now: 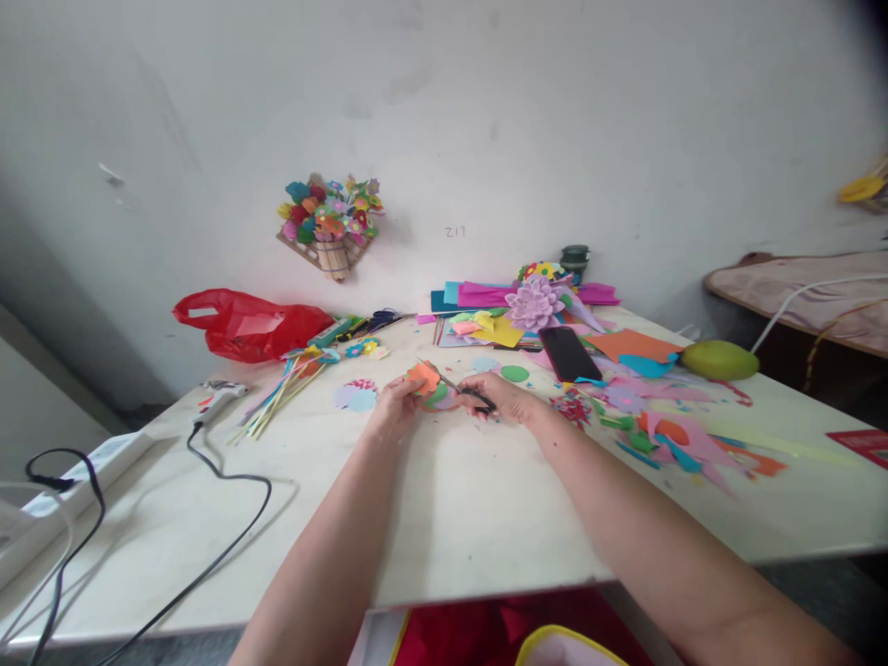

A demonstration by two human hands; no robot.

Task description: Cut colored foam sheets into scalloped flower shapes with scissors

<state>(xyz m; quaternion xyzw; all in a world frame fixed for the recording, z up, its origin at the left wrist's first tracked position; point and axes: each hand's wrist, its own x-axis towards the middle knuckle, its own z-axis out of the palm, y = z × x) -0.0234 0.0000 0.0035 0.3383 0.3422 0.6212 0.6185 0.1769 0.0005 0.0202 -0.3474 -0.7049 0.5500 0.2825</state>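
My left hand pinches an orange paper piece near the middle of the table. In my right hand is a pair of scissors with black handles, its blades reaching left to the orange piece. Whether the blades are apart I cannot tell. Below the orange piece lie green and lilac paper circles, partly hidden by the hands. Just behind my right hand rests a green paper circle. Left of my left hand are pale blue and lilac circles with small red bits.
A glue gun with a black cord lies left, near a power strip. Paper sticks and a red plastic bag sit behind. To the right are a phone, coloured scraps and a green oval object.
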